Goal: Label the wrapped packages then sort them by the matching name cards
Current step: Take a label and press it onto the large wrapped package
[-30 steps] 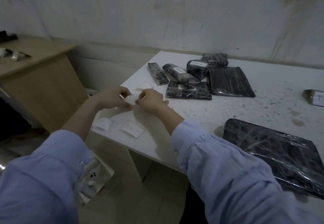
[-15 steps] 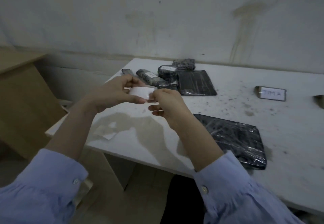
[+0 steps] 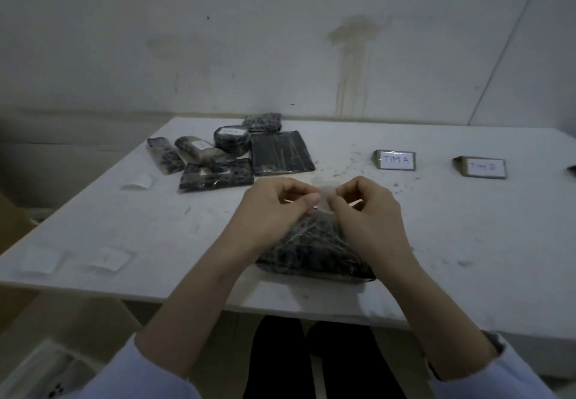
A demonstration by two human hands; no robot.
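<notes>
Above the wrapped package (image 3: pixel 311 253) at the worktop's (image 3: pixel 467 230) near edge, my left hand (image 3: pixel 274 211) and right hand (image 3: pixel 364 214) each pinch one end of a small label (image 3: pixel 324 196). I judge it light, limp and sticky, best held by its edges.

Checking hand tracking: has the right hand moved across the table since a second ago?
Yes. Right hand, pinching the label, went rightward: from left of the package pile to above the large wrapped package.
</notes>
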